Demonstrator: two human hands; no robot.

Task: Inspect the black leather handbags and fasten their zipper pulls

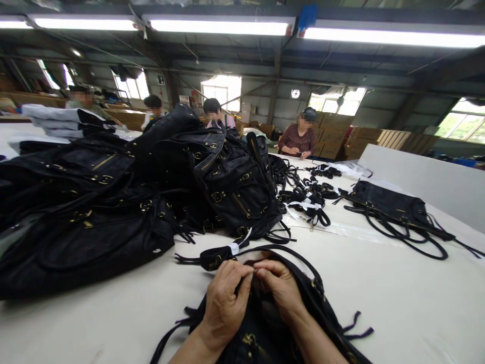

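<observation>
- Left hand (223, 303) and right hand (280, 290): fingers (246, 275) pressed together, tips meeting, pinching the top edge of a black leather handbag (265, 328) on the white worktop (397, 303).
- Just beyond the fingers: tagged strap bundle (215, 258); farther left, piled handbags (113, 202).

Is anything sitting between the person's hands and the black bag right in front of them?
Nothing visible. The left hand and right hand both rest directly on the black bag, fingertips pinching together at its top edge. The pile of bags lies farther back on the table.
</observation>
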